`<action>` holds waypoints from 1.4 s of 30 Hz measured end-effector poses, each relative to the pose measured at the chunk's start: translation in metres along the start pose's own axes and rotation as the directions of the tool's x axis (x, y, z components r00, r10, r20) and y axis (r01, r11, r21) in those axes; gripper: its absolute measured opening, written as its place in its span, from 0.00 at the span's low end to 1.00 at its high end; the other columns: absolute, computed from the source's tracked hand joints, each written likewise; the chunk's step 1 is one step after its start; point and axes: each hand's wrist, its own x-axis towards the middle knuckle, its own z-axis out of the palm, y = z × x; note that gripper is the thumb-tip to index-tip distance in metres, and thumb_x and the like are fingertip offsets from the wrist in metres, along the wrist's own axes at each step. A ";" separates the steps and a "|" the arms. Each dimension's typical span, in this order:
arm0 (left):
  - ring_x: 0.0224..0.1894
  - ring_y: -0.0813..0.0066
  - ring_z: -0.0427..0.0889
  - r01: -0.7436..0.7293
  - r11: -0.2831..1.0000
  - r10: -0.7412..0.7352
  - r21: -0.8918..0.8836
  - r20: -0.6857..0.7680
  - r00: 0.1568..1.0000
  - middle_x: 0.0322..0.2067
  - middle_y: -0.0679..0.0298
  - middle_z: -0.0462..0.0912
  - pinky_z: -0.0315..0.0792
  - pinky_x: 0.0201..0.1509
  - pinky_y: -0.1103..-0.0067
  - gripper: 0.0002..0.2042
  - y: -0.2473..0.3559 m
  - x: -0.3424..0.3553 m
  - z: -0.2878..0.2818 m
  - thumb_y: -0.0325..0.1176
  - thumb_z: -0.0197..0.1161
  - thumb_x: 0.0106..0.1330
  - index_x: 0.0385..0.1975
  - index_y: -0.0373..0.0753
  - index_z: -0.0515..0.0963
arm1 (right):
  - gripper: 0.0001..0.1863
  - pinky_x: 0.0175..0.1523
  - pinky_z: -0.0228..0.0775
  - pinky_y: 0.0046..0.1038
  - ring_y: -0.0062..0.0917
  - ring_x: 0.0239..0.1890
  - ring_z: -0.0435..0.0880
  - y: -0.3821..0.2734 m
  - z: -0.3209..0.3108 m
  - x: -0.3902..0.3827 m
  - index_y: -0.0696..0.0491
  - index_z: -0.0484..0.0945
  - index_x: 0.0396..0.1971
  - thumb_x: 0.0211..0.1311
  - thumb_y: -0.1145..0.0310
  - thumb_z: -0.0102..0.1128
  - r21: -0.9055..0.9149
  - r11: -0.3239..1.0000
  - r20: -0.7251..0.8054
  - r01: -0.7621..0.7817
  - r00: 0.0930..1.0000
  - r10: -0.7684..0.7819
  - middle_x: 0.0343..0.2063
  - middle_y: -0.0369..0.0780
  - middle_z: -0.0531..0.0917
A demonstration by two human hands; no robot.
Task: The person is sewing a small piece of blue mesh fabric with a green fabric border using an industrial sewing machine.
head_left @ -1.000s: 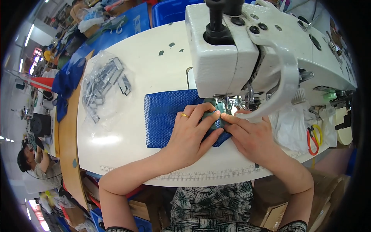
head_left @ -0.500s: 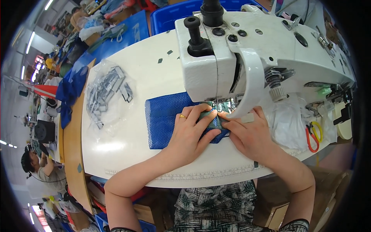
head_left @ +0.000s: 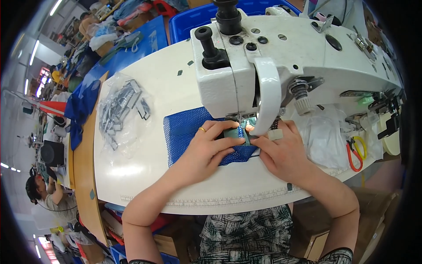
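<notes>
A piece of blue mesh fabric (head_left: 179,134) lies on the white sewing table, its right part under the head of a white sewing machine (head_left: 220,90). On the mesh, by the presser foot, sits a small grey-green fabric piece (head_left: 231,133). My left hand (head_left: 200,147) bears on both, its fingers closed at the green piece and the thumb bent below. From the other side, my right hand (head_left: 283,152) grips the fabric's right edge with bunched fingertips close to the needle area. The machine's curved white guard (head_left: 269,97) partly hides the stitching spot.
A clear plastic bag of grey strips (head_left: 125,110) rests at left. To the right are a white plastic bag (head_left: 325,141) and small scissors (head_left: 355,154) with red and yellow handles. A printed ruler (head_left: 220,202) runs along the front edge. Another person (head_left: 52,193) sits far left.
My left hand has shifted slightly left and its fingers have rearranged, uncovering more of the green piece. My right hand stays nearly in place. The whole view has shifted slightly.
</notes>
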 end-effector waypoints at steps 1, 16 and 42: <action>0.60 0.53 0.74 0.002 1.000 -0.002 0.001 -0.003 1.000 0.59 0.57 0.77 0.66 0.65 0.64 0.18 -0.001 0.001 -0.001 0.37 0.73 0.64 0.52 0.36 0.84 | 0.17 0.60 0.68 0.42 0.33 0.56 0.78 -0.001 0.000 0.001 0.51 0.86 0.41 0.48 0.72 0.70 -0.002 1.000 0.000 0.007 1.000 -0.007 0.44 0.34 0.86; 0.35 0.65 0.74 -0.105 0.994 0.105 0.005 -0.038 0.994 0.32 0.64 0.77 0.63 0.43 0.70 0.05 0.030 0.003 0.003 0.32 0.70 0.66 0.35 0.39 0.84 | 0.14 0.58 0.69 0.41 0.33 0.45 0.79 -0.004 -0.005 -0.002 0.49 0.87 0.37 0.46 0.65 0.74 0.064 0.985 -0.022 0.158 0.987 -0.156 0.43 0.31 0.85; 0.25 0.88 0.72 0.828 0.371 -0.786 -0.421 0.333 0.521 0.25 0.72 0.83 0.63 0.25 0.84 0.10 0.046 0.044 0.000 0.36 0.73 0.69 0.37 0.35 0.90 | 0.09 0.34 0.74 0.28 0.28 0.38 0.83 -0.014 0.005 0.000 0.55 0.87 0.33 0.49 0.74 0.73 0.061 0.965 -0.261 0.255 0.937 -0.232 0.37 0.33 0.86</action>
